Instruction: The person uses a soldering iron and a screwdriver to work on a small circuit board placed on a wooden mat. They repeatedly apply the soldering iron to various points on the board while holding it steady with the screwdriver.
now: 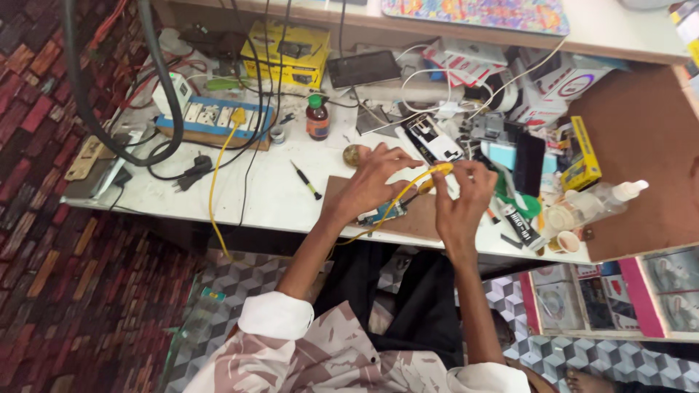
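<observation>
My left hand (373, 178) and my right hand (462, 196) meet over the white workbench (277, 196), both pinching a yellow-handled tool (426, 178) that trails a yellow cable. Under my hands a small blue circuit board (378, 213) lies on a brown cardboard mat (422, 218). The yellow cable (215, 175) runs left to a plug in the blue-and-white power strip (215, 116). A small screwdriver (306, 180) lies just left of the mat.
A brown bottle (317, 118), a yellow box (285, 52), a dark tablet (364, 68), an opened phone (431, 138), white boxes (561, 84), a clear squeeze bottle (601, 200) and black cables (167, 138) crowd the bench. A brown wooden panel (641, 160) stands at right.
</observation>
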